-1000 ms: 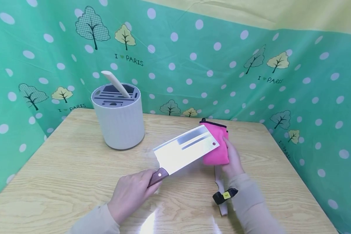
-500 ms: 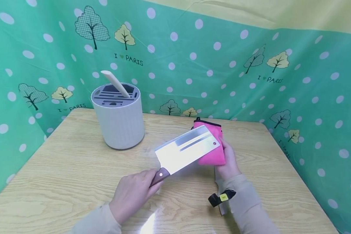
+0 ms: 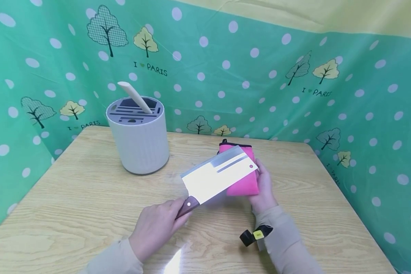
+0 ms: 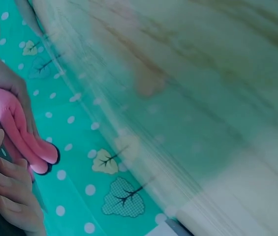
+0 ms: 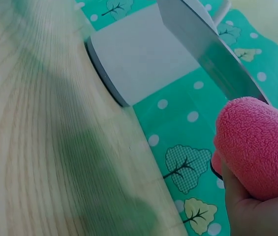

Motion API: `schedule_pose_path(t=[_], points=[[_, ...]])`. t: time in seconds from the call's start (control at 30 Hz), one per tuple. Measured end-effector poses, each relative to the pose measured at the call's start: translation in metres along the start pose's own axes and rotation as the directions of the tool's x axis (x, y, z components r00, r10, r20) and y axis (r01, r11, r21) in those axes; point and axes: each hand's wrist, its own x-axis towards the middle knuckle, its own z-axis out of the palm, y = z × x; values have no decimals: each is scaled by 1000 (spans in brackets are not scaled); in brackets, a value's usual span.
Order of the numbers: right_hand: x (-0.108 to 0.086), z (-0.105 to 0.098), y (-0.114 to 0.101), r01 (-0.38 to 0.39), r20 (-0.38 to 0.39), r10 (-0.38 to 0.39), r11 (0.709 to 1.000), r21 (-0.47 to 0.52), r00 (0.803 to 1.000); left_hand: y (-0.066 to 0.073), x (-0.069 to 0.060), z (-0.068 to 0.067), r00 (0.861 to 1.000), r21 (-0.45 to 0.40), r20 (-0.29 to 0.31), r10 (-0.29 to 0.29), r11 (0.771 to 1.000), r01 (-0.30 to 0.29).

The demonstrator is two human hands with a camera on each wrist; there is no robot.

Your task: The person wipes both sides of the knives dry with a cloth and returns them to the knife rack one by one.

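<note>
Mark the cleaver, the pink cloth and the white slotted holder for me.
Cleaver [image 3: 215,178]: head view, on the middle of the blade.
Pink cloth [image 5: 261,147]: right wrist view, on its bulging fold.
White slotted holder [image 3: 140,148]: head view, on its outer wall.

The cloth [image 3: 244,185] is pink, cleaver handle [image 3: 187,207] brown, curtain [image 3: 212,89] dotted green.

From where I stand I count a left hand [image 3: 154,228] and a right hand [image 3: 264,190] — two hands in all; two pale sleeves [image 3: 114,258]; one cleaver [image 3: 217,177]; one pink cloth [image 3: 243,186]; one round knife block [image 3: 140,148]; one white handle [image 3: 136,98] in it; one black wrist strap [image 3: 266,230]; one wooden counter [image 3: 72,205]; ten printed trees [image 3: 107,32] — five yellow, five grey-green.
</note>
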Motion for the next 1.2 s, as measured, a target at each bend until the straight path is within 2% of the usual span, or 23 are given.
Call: schedule_pose_path(t=[0.2, 0.47, 0.83, 1.07, 1.2], points=[[-5, 2, 5, -30, 19, 31, 998, -57, 999, 2, 1, -1, 999, 3, 34, -26, 1000, 25], [-8, 5, 11, -23, 66, 31, 992, -123, 997, 5, 4, -1, 998, 9, 35, -42, 999, 42], [-15, 9, 23, -28, 84, 37, 993, -112, 996, 9, 7, 1, 996, 15, 57, -72, 997, 72], [-18, 11, 30, -25, 97, 31, 997, -68, 995, 11, 10, -1, 995, 22, 55, -88, 996, 87], [-21, 13, 35, -12, 94, 20, 996, -88, 995, 11, 11, -2, 994, 22, 56, -93, 996, 92]])
